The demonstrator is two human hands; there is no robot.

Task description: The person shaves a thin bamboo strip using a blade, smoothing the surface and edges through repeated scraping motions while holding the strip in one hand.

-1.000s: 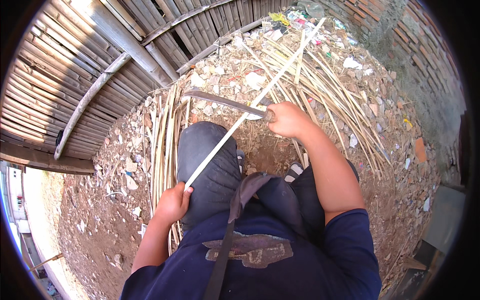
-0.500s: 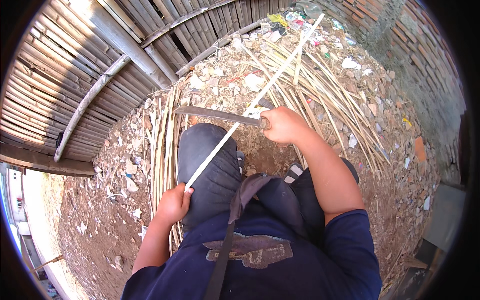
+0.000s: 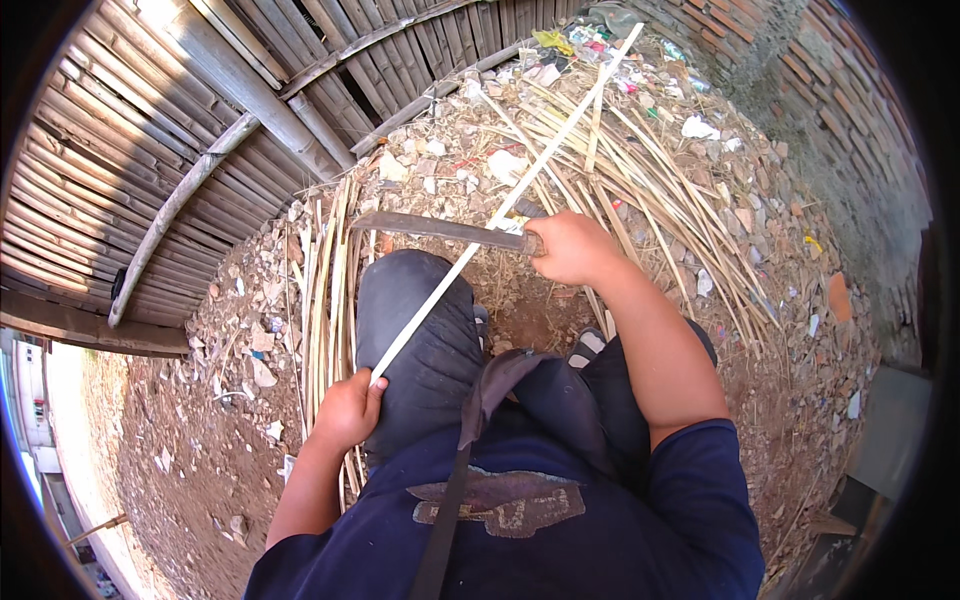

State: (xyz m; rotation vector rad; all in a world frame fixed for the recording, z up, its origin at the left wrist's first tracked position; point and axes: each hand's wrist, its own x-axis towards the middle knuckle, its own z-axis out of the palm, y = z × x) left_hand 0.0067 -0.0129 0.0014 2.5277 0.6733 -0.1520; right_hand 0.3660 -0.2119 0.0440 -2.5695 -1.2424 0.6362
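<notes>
My left hand [image 3: 347, 408] is closed around the near end of a long pale bamboo strip [image 3: 424, 312], beside my left thigh. The strip slants up and away to the right, over my knee and far past it. My right hand [image 3: 572, 248] grips the handle of a machete [image 3: 432, 227], its long dark blade pointing left. The blade crosses the strip just beyond my left knee and lies against it or very close. The handle is mostly hidden in my fist.
Split bamboo strips [image 3: 660, 190] lie heaped ahead to the right, and another bundle [image 3: 322, 290] lies along my left leg. Stones and litter cover the dirt ground [image 3: 190, 470]. A bamboo wall [image 3: 130, 180] rises on the left, a brick wall [image 3: 840, 130] on the right.
My right hand and the machete have shifted very slightly to the right. The strip's far end has tipped a little left; my left hand keeps its hold in the same place.
</notes>
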